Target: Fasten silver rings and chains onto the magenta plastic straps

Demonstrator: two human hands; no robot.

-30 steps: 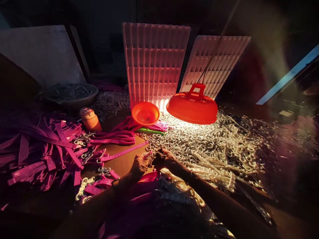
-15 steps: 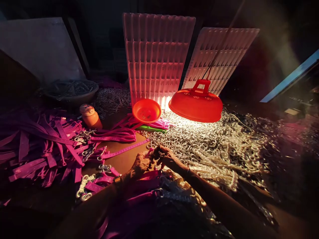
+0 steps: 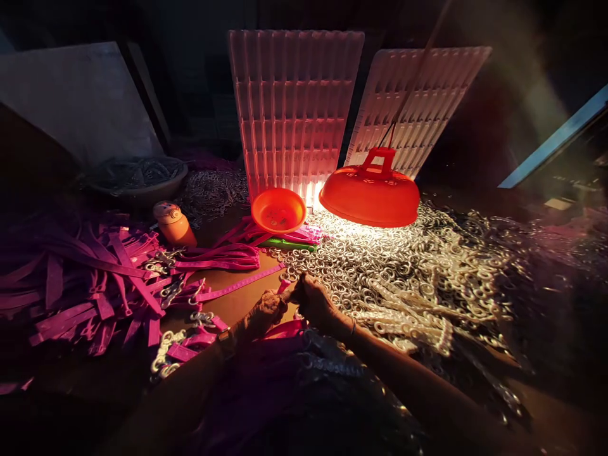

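My left hand (image 3: 270, 308) is closed around a pink strap (image 3: 285, 286), whose end sticks up above the fingers. My right hand (image 3: 317, 305) is closed right beside it, fingertips meeting the left hand's; what it pinches is hidden in shadow. More pink straps (image 3: 287, 329) lie below both hands. A big heap of silvery metal rings and hooks (image 3: 403, 272) spreads to the right of my right hand. Left of my left hand are a few straps with metal clips (image 3: 202, 320) and a long strap with holes (image 3: 242, 283).
A red lamp shade (image 3: 370, 196) hangs low over the metal heap. Behind stand two ribbed panels (image 3: 294, 107). An orange bowl (image 3: 278, 211), an orange bottle (image 3: 174, 225) and a pile of pink straps (image 3: 95, 272) lie further out. A wide basin (image 3: 142, 187) sits at the back left.
My right hand has turned and its fingers have closed up more. A bit of pink strap now shows above my left hand. The view has shifted slightly.
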